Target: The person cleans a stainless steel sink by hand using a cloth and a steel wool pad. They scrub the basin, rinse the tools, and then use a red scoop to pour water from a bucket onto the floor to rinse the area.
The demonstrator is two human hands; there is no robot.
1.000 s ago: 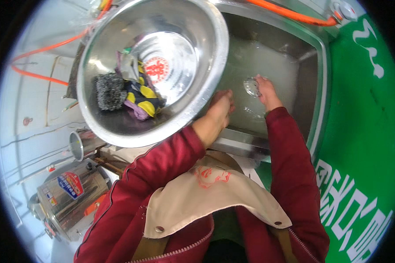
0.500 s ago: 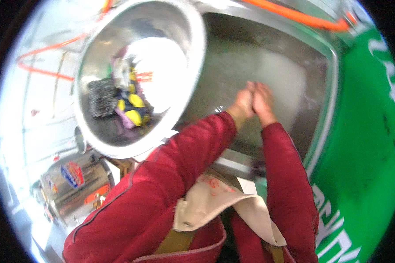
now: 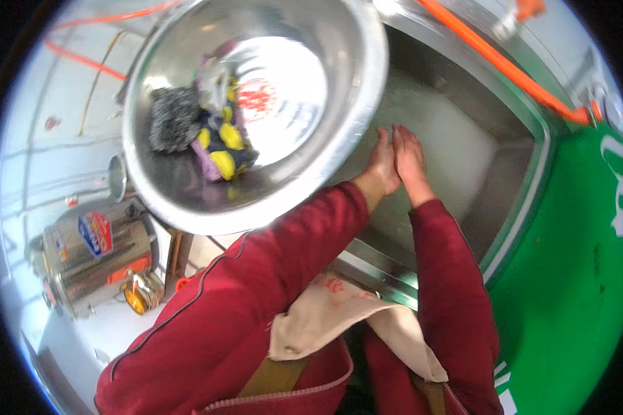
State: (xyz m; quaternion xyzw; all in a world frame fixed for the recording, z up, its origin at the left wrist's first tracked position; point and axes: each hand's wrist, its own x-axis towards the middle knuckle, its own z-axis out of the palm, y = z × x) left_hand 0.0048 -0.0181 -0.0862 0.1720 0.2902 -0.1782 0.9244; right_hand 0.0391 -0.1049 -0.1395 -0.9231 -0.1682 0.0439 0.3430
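Note:
My left hand (image 3: 383, 166) and right hand (image 3: 410, 159) are pressed palm to palm over the stainless sink (image 3: 545, 149). The fingers of both are stretched out, and no object shows between them. Pale, cloudy water (image 3: 443, 131) appears to lie in the sink below. To the left of my hands, a large metal basin (image 3: 211, 223) overlaps the sink's edge. Inside it are a grey scouring pad (image 3: 174, 117) and a dark cloth with yellow dots and purple edging (image 3: 223, 142).
An orange hose (image 3: 505, 72) runs along the sink's far side. Green printed sheeting (image 3: 567, 256) covers the right side. At the left stand a steel cylindrical container (image 3: 97, 242) and a small jar-like item (image 3: 144, 294). My beige apron (image 3: 325, 318) hangs in front of me.
The view has shifted, so the basin looks nearer and higher. My hands stay together, but their fingers, more curled and clasped before, now lie straighter against each other.

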